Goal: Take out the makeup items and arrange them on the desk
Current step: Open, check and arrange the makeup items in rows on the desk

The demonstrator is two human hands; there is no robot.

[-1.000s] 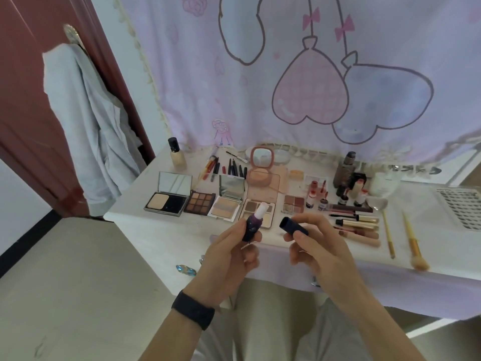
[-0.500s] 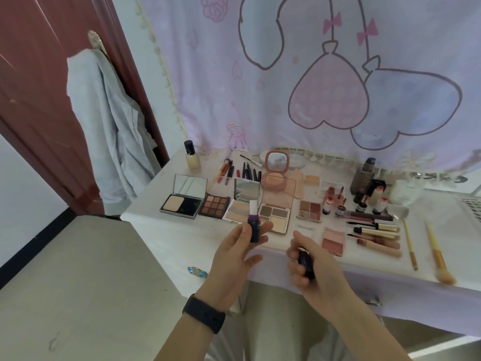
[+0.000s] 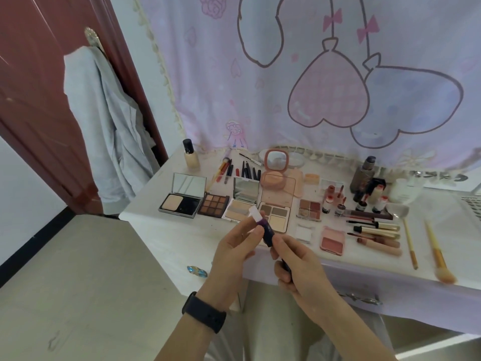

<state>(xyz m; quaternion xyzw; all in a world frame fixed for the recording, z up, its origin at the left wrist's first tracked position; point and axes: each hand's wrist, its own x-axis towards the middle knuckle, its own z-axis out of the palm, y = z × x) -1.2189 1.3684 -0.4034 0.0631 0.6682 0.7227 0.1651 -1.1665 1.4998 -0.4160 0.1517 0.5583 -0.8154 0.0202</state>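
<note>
Makeup palettes (image 3: 274, 216), brushes (image 3: 438, 252) on white desk (image 3: 166, 231), pink curtain (image 3: 286, 74), red door (image 3: 39, 87)

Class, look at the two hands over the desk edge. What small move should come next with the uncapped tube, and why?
Probably cap it. The left hand grips the purple tube with its pale stick exposed, while the right hand, just below it, holds what looks like the dark cap. Sliding that cap over the tip would close the tube before it goes on the desk.

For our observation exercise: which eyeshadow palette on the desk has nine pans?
The dark brown palette beside the black mirrored compact; the other palettes show fewer, larger pans.
</note>
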